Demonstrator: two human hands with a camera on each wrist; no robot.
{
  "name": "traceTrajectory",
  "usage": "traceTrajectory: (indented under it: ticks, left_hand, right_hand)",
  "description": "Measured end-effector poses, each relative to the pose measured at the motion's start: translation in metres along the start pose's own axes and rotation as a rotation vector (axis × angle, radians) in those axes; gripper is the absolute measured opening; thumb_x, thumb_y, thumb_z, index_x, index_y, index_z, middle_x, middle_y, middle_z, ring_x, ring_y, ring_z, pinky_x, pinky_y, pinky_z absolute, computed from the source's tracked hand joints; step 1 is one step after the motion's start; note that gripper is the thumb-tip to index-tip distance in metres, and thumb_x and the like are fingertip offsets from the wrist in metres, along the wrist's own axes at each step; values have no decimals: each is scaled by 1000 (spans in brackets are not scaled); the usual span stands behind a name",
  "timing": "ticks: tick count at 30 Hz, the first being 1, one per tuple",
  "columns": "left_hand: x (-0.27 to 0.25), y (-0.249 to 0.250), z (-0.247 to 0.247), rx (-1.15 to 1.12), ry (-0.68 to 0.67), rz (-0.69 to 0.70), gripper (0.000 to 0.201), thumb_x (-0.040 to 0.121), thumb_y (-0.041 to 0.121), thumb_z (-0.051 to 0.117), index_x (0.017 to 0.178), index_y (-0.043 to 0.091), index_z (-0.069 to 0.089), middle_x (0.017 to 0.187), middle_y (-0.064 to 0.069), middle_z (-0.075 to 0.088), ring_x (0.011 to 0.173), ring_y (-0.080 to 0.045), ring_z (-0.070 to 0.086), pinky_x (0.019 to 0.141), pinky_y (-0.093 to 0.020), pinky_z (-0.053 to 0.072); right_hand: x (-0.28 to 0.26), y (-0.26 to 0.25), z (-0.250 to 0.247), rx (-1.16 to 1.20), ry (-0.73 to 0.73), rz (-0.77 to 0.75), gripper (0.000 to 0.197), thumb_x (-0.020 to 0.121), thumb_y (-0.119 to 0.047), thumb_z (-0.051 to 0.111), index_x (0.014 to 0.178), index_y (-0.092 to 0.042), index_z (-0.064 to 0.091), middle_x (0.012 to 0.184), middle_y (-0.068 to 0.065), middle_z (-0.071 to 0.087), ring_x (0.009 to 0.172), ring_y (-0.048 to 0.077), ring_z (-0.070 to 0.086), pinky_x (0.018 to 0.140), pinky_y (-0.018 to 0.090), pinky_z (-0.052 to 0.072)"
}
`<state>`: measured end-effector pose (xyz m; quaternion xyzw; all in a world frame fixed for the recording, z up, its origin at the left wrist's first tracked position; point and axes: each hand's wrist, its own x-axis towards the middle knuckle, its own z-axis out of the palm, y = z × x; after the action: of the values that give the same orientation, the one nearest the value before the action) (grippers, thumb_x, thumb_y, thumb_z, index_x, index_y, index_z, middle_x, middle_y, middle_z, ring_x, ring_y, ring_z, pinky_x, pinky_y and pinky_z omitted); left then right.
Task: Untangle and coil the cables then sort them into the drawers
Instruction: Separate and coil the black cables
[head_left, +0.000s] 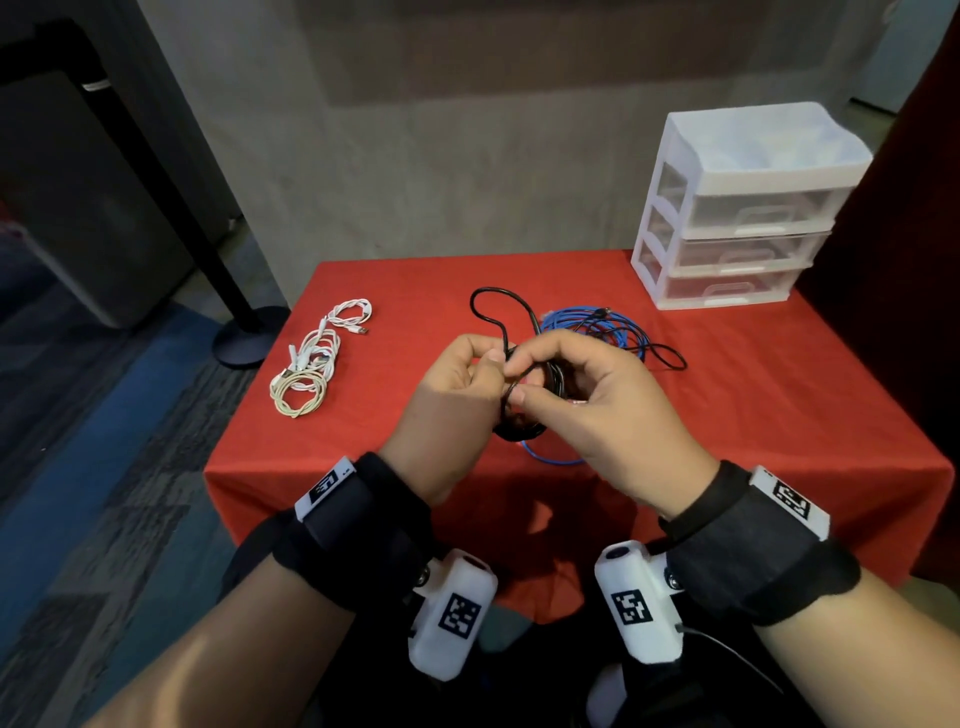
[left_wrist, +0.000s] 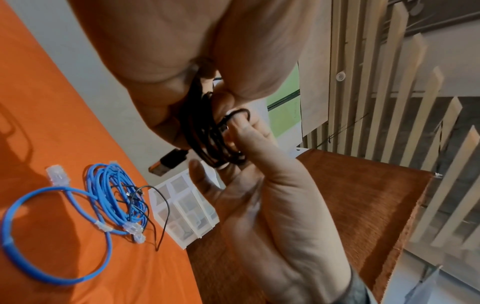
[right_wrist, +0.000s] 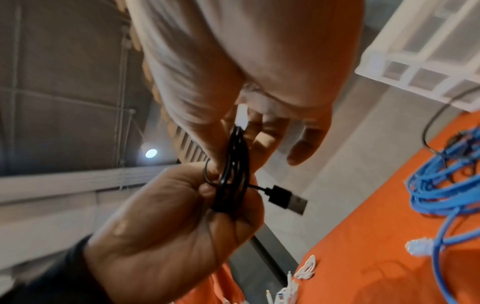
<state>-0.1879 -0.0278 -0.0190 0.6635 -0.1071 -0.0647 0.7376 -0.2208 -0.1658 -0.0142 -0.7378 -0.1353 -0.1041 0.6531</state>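
Observation:
A black USB cable (head_left: 521, 422), partly wound into a small coil, is held above the red-covered table (head_left: 727, 415) between both hands. My right hand (head_left: 519, 387) grips the coil (right_wrist: 233, 176), fingers and thumb curled round it, and the USB plug (right_wrist: 285, 199) sticks out beside them. My left hand (head_left: 496, 361) pinches a strand of the same cable (left_wrist: 240, 113) at the coil's top. The loose end (head_left: 488, 306) loops back over the cloth. A tangled blue network cable (head_left: 592, 327) lies just behind the hands. White coiled cables (head_left: 311, 358) lie at the left.
A white three-drawer plastic unit (head_left: 737, 208) stands at the table's back right corner, all drawers closed. A thin black lead (head_left: 667, 358) trails out of the blue heap. A black stand with a round base (head_left: 249, 338) is on the floor left of the table.

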Motion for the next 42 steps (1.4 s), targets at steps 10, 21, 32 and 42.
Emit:
traceTrajectory:
  ticks: [10, 21, 32, 42]
  left_hand:
    - [22, -10, -50, -245, 75, -209, 21, 107, 7, 32, 107, 11, 53, 67, 4, 39, 43, -1, 28, 52, -16, 27]
    - [37, 1, -83, -488, 98, -323, 21, 107, 16, 30, 100, 22, 48, 68, 10, 38, 43, -3, 29, 61, -20, 28]
    - [26, 12, -54, -584, 27, -280, 18, 107, 27, 42, 100, 19, 57, 77, 6, 50, 58, -4, 39, 68, -19, 37]
    - [25, 14, -31, -821, 70, -302, 10, 108, 15, 38, 106, 15, 49, 74, 3, 46, 52, -4, 39, 49, -16, 43]
  right_hand:
    - [3, -11, -47, -59, 40, -82, 10, 96, -22, 67, 94, -20, 77, 108, 1, 77, 105, 11, 69, 97, 25, 50]
    - [-12, 25, -76, -621, -344, -133, 9, 92, -20, 74, 99, -23, 79, 91, -9, 73, 86, 12, 69, 82, 34, 53]
    - [-5, 50, -40, -420, -17, 139, 9, 88, -20, 78, 80, -19, 76, 65, -7, 68, 57, 0, 53, 61, 21, 43]
    - [-3, 47, -5, 188, 191, 275, 10, 95, -9, 68, 93, -15, 76, 82, 0, 69, 65, 8, 56, 63, 23, 46]
